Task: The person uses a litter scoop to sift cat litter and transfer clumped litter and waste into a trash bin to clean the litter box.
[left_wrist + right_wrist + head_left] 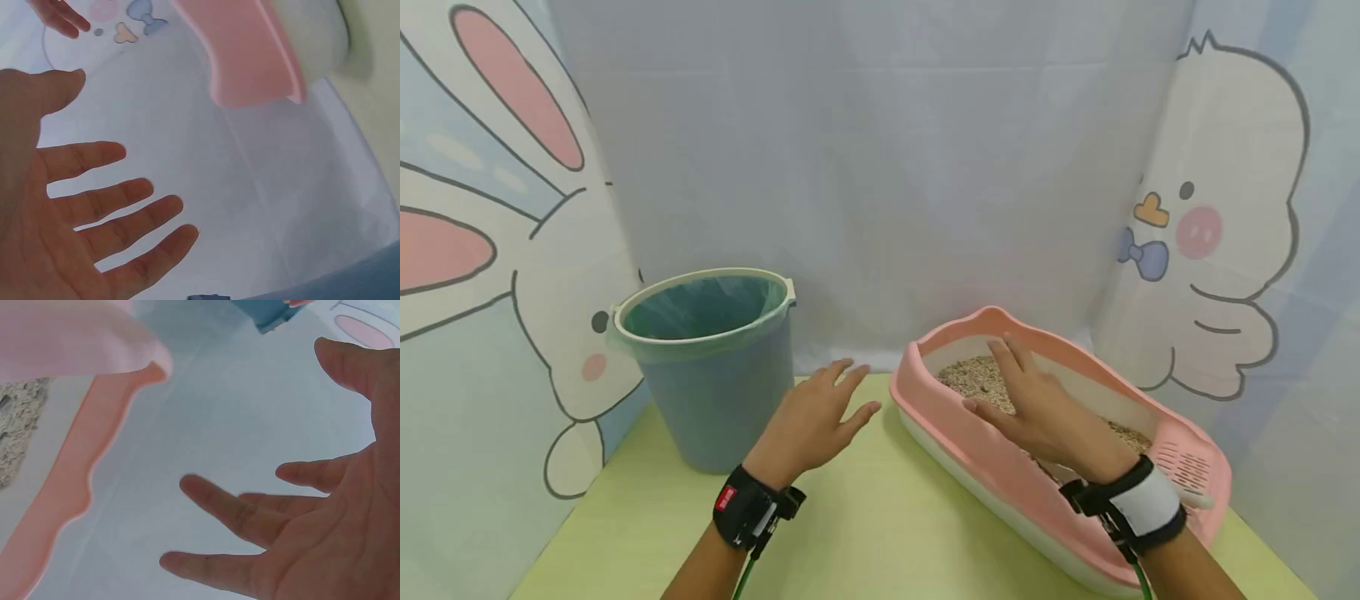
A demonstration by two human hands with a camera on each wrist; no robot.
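While the right hand (1037, 412) hovers flat, fingers straight and slightly spread, holding nothing, it sits above the pale granular litter (981, 379) inside the pink plastic litter tray with a white base (955, 442), which lies on the right of the yellow-green tabletop (865, 533). Over the table, just left of the tray's rim, the left hand (812, 421) is likewise spread and empty. Further left stands the blue-grey plastic bucket lined with a green bag (711, 367); a pink slotted scoop (1183, 467) rests at the tray's near end.
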